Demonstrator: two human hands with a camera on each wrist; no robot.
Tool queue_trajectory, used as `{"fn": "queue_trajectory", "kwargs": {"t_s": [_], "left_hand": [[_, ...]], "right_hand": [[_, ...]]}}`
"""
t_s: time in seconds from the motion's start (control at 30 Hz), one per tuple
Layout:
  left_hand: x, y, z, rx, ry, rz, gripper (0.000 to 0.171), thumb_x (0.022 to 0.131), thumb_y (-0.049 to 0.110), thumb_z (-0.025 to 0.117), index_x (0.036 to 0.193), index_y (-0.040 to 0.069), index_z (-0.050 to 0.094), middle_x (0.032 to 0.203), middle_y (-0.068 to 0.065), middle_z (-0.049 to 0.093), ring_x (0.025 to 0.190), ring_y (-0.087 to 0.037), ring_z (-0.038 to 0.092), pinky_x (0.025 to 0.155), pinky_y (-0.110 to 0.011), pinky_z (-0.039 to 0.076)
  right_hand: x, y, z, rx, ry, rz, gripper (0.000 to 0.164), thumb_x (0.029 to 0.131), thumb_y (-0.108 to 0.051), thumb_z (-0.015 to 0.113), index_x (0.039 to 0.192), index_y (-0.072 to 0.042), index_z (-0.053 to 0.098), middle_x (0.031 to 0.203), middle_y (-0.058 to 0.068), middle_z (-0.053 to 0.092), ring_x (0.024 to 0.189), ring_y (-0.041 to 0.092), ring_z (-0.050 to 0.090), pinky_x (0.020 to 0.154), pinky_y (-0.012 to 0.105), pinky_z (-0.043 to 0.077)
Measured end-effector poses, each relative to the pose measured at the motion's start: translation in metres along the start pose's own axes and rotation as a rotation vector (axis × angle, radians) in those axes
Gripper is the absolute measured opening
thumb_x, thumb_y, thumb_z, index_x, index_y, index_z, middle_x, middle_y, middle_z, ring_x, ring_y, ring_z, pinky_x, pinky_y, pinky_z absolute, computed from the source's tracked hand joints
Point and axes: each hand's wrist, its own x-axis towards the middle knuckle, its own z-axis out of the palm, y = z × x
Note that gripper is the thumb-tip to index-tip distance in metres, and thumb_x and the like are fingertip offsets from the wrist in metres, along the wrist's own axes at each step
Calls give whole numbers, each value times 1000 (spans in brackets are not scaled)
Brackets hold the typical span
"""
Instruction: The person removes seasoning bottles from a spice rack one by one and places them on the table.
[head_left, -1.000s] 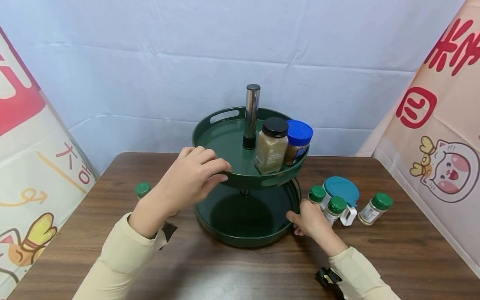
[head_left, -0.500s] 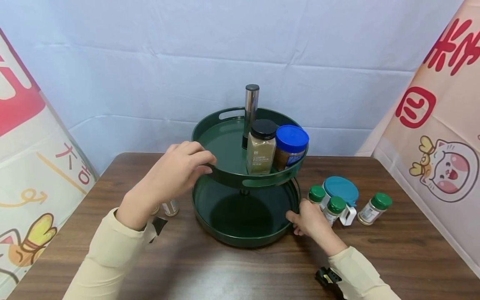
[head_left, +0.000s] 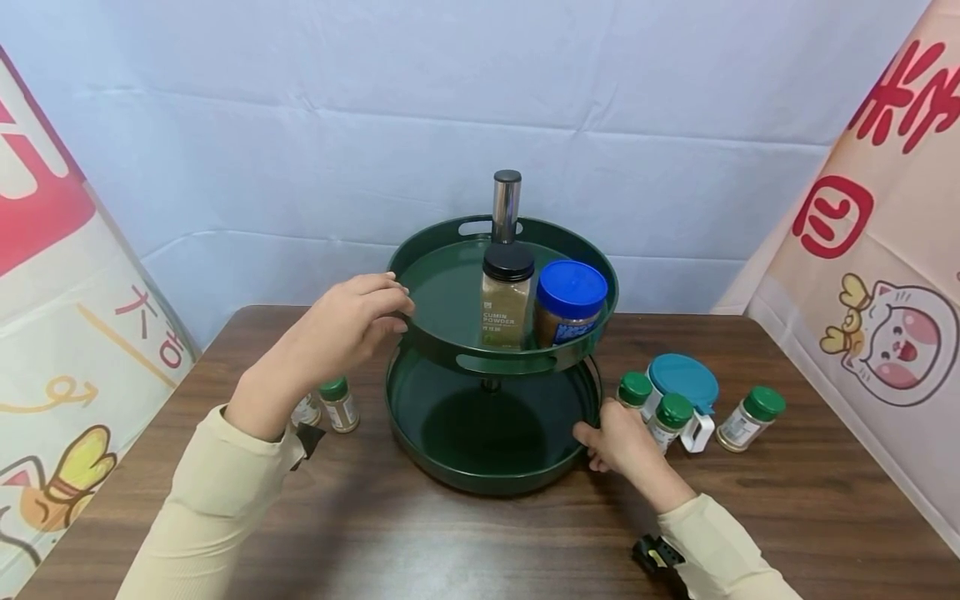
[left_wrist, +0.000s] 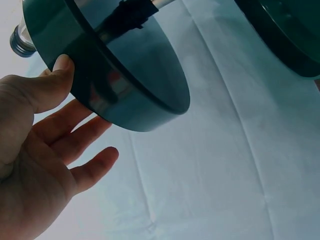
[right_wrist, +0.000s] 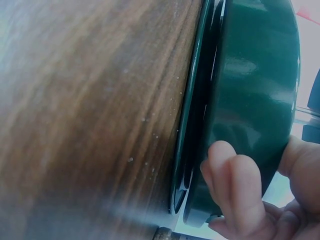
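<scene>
A dark green two-tier lazy Susan (head_left: 487, 482) with a metal centre post stands on the table. My left hand (head_left: 330, 337) holds the left rim of its upper tray (head_left: 442, 292) between thumb and fingertips; the left wrist view shows the thumb (left_wrist: 57, 82) against the tray's wall. My right hand (head_left: 624, 443) grips the right rim of the lower tray, with curled fingers (right_wrist: 245, 190) outside the wall. On the upper tray's front right sit a black-lidded cumin powder jar (head_left: 504, 308) and, beside it, a jar with a blue lid (head_left: 572, 296).
Right of the lazy Susan stand several green-capped spice bottles (head_left: 742, 425) and a white container with a teal lid (head_left: 681, 383). Two more green-capped bottles (head_left: 341, 408) stand left, one partly behind my left wrist. A pale cloth (head_left: 300, 167) hangs behind the wooden table (head_left: 450, 550).
The upper tray has turned, carrying both jars leftward along its front. My left hand has moved left and slightly up along with its rim. My right hand has stayed in place.
</scene>
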Motion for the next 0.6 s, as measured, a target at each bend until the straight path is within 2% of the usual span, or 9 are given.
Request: {"fn": "queue_trajectory", "kwargs": {"t_s": [0.07,0.17,0.23,0.3,0.43,0.6], "left_hand": [[0,0,1,6,6,3,19,75,-6,73,90,3,65,94,-8,61,92,-24,56,76,-34,48],[0,0,1,17,12,7,19,74,-7,73,90,2,65,94,-9,62,96,-27,57,88,-35,44],[-1,2,0,38,17,-4,19,74,-6,74,90,1,66,96,-12,63,104,-32,56,96,-39,38],[-2,6,-1,70,19,-22,21,73,-4,75,92,1,67,100,-16,64,110,-37,53,99,-46,34],[-3,18,-1,130,20,-40,25,73,1,76,96,2,67,107,-20,61,113,-42,49,90,-56,38],[2,33,4,158,64,25,25,73,9,76,96,3,66,93,-10,60,92,-31,54,77,-47,43]], "right_hand": [[0,0,0,1,-1,1,21,85,-16,59,83,4,50,55,5,57,44,16,57,45,30,47],[1,1,0,1,-3,1,22,85,-16,59,85,4,50,56,6,56,44,16,57,45,30,47],[1,1,1,4,-6,1,23,85,-16,59,86,5,49,56,6,56,44,16,57,46,30,47],[1,1,1,4,-6,-1,23,85,-16,59,86,5,49,56,6,56,44,16,57,46,30,47],[0,2,1,-2,3,-10,23,85,-16,59,85,4,50,56,5,56,44,15,57,45,30,47],[1,2,1,-8,12,-28,23,85,-16,59,85,5,50,55,5,56,43,15,56,44,30,46]]}}
